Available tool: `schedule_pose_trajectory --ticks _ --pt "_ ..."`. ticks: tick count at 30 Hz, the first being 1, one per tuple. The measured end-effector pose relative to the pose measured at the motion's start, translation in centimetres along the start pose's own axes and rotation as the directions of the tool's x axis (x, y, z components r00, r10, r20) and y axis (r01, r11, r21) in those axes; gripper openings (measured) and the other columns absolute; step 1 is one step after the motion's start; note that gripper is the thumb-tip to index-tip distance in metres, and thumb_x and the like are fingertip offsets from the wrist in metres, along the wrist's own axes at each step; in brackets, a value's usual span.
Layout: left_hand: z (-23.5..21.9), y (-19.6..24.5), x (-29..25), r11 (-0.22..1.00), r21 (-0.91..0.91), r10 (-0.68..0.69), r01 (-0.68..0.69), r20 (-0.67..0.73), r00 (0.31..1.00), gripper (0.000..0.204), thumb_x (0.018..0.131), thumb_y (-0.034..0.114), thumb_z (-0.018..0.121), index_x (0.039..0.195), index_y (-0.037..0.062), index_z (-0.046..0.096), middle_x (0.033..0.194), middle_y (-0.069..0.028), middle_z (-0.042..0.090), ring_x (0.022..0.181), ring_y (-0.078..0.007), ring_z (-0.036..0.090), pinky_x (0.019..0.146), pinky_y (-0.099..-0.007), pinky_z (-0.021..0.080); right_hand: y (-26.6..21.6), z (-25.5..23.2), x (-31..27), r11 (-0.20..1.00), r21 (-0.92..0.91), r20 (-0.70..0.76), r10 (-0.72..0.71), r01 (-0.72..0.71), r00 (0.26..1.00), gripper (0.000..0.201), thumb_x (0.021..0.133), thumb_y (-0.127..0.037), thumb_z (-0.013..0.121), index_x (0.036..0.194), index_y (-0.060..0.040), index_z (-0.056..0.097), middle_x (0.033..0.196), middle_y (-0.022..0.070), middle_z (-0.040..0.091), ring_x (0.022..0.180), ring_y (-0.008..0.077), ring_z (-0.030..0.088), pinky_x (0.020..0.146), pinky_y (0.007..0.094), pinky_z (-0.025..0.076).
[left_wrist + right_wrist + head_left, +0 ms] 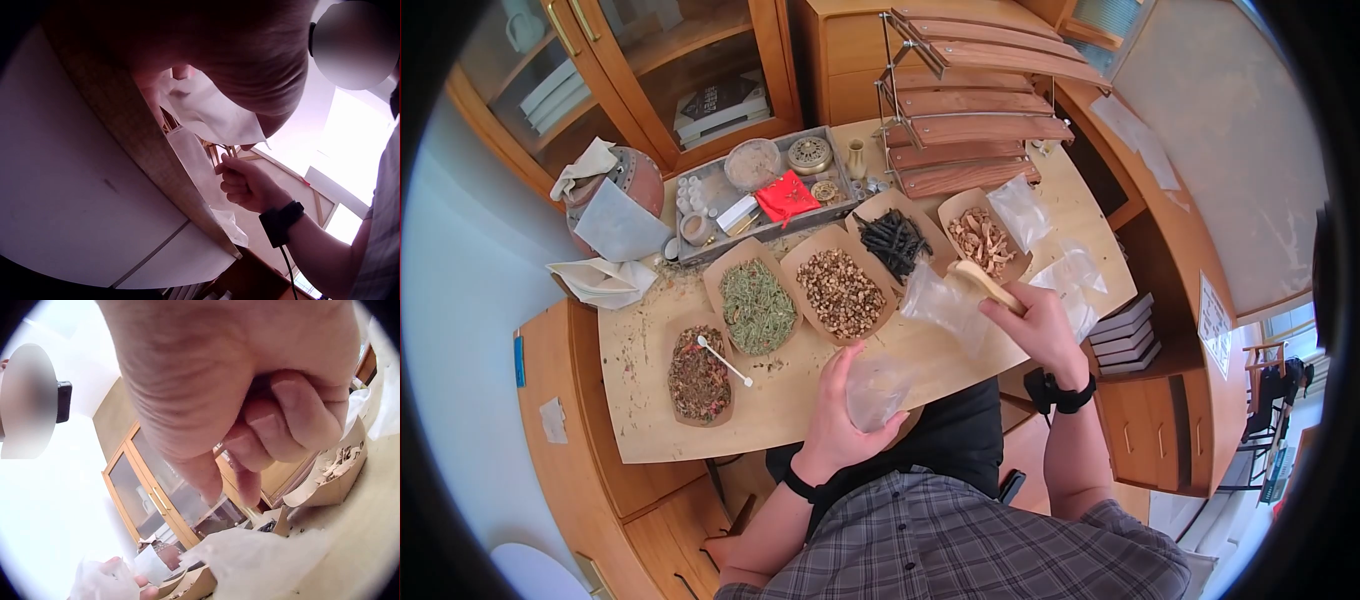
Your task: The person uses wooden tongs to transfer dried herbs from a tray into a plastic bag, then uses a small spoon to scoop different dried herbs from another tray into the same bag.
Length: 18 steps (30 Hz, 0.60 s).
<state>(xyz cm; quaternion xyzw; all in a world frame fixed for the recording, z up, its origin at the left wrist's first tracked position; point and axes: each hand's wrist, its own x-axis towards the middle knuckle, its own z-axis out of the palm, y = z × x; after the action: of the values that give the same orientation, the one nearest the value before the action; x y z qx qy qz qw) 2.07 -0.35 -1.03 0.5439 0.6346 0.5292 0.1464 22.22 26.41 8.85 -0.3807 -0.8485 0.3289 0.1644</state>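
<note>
My left hand (840, 415) holds a clear plastic bag (875, 392) at the table's front edge; in the left wrist view the bag (209, 112) hangs beneath the palm. My right hand (1042, 328) grips the handle of a small wooden scoop (988, 284), its head near the carton tray of pale dried slices (982, 240). In the right wrist view the curled fingers (265, 422) hide most of that handle. Another clear bag (940, 308) lies on the table below the scoop. Dark dried pieces (892, 243) fill the tray beside the slices.
Farther left stand trays of brown chopped pieces (840, 292), green herb (758, 308) and a dark mix (700, 378) with a thin white spoon (725, 361) across it. Behind them are a grey box (670, 252) of small vessels and a slatted wooden rack (990, 128). More plastic bags (1022, 212) lie right.
</note>
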Motion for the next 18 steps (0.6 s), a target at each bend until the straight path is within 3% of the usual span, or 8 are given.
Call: schedule_pose_trajectory --ticks 2,5,7,8,10,14,16,18 --pt "0.0 -0.1 0.0 1.0 -0.008 -0.009 0.009 0.001 1.0 0.126 0.08 0.014 0.098 0.176 0.0074 0.017 0.17 -0.0262 0.041 0.152 -0.0385 0.049 0.124 -0.051 0.043 0.5 -0.1 0.3 1.0 -0.027 -0.04 0.014 -0.015 0.999 0.039 0.101 -0.032 0.085 0.091 0.0039 0.071 0.063 0.0125 0.055 0.056 0.0204 0.053 0.057 0.0404 0.044" --pt "-0.1 0.2 0.2 1.0 0.004 -0.001 0.001 0.002 1.0 0.126 0.08 0.014 0.098 0.176 0.0078 0.017 0.17 -0.0265 0.04 0.152 -0.0389 0.049 0.124 -0.0512 0.044 0.7 -0.3 0.8 0.993 0.028 -0.14 0.119 -0.117 0.983 0.043 0.105 -0.033 0.079 0.088 0.0047 0.067 0.065 0.0163 0.057 0.058 0.0282 0.056 0.06 0.0441 0.045" --pt "0.0 0.1 0.1 1.0 0.003 -0.001 0.001 0.003 1.0 0.126 0.08 0.014 0.098 0.176 0.0079 0.016 0.17 -0.0266 0.04 0.152 -0.039 0.049 0.123 -0.0512 0.044 1.6 -0.1 1.1 0.989 -0.13 -0.259 0.029 -0.064 0.965 0.041 0.108 -0.031 0.074 0.091 0.0053 0.067 0.075 0.0214 0.064 0.066 0.0385 0.061 0.064 0.0473 0.049" --pt "0.0 0.0 0.0 1.0 0.002 -0.002 0.002 0.004 1.0 0.126 0.08 0.014 0.098 0.176 0.008 0.016 0.17 -0.0267 0.04 0.152 -0.0391 0.049 0.123 -0.0512 0.044 2.2 -0.1 1.1 0.989 -0.13 -0.259 0.028 -0.064 0.966 0.041 0.108 -0.031 0.074 0.091 0.0053 0.067 0.075 0.0214 0.064 0.066 0.0385 0.061 0.064 0.0473 0.049" --pt "0.1 0.0 0.0 1.0 0.002 -0.003 0.003 0.005 1.0 0.126 0.08 0.014 0.098 0.176 0.0081 0.016 0.17 -0.0268 0.04 0.152 -0.0392 0.05 0.123 -0.0513 0.044 3.0 0.0 1.2 0.97 -0.239 -0.293 -0.021 -0.052 0.956 0.035 0.108 -0.028 0.073 0.096 0.0052 0.069 0.088 0.0246 0.069 0.075 0.0463 0.065 0.069 0.0514 0.051" --pt "0.0 0.0 0.0 1.0 0.005 -0.003 0.003 0.014 1.0 0.127 0.08 0.013 0.098 0.176 0.0081 0.016 0.17 -0.0271 0.039 0.151 -0.0395 0.05 0.122 -0.0514 0.045 3.6 0.3 1.4 0.951 -0.294 -0.3 0.003 -0.095 0.954 0.029 0.105 -0.026 0.075 0.103 0.0036 0.074 0.091 0.0242 0.07 0.081 0.0459 0.07 0.073 0.0525 0.054" --pt "0.0 0.1 0.1 1.0 0.009 0.0 0.0 0.015 1.0 0.127 0.08 0.013 0.098 0.176 0.0082 0.015 0.17 -0.0272 0.039 0.151 -0.0396 0.05 0.122 -0.0514 0.045 4.1 0.7 1.5 0.945 -0.324 -0.341 -0.077 -0.04 0.937 0.028 0.104 -0.025 0.076 0.111 0.0025 0.077 0.093 0.0237 0.072 0.086 0.0458 0.072 0.076 0.0515 0.057" --pt "0.0 0.1 0.1 1.0 0.013 0.002 -0.002 0.014 1.0 0.127 0.08 0.013 0.098 0.176 0.0083 0.015 0.17 -0.0272 0.039 0.151 -0.0396 0.05 0.122 -0.0514 0.045 4.0 0.8 1.6 0.95 -0.311 -0.325 -0.068 -0.039 0.943 0.028 0.104 -0.024 0.076 0.114 0.0022 0.078 0.095 0.024 0.073 0.088 0.0459 0.073 0.077 0.0511 0.058"
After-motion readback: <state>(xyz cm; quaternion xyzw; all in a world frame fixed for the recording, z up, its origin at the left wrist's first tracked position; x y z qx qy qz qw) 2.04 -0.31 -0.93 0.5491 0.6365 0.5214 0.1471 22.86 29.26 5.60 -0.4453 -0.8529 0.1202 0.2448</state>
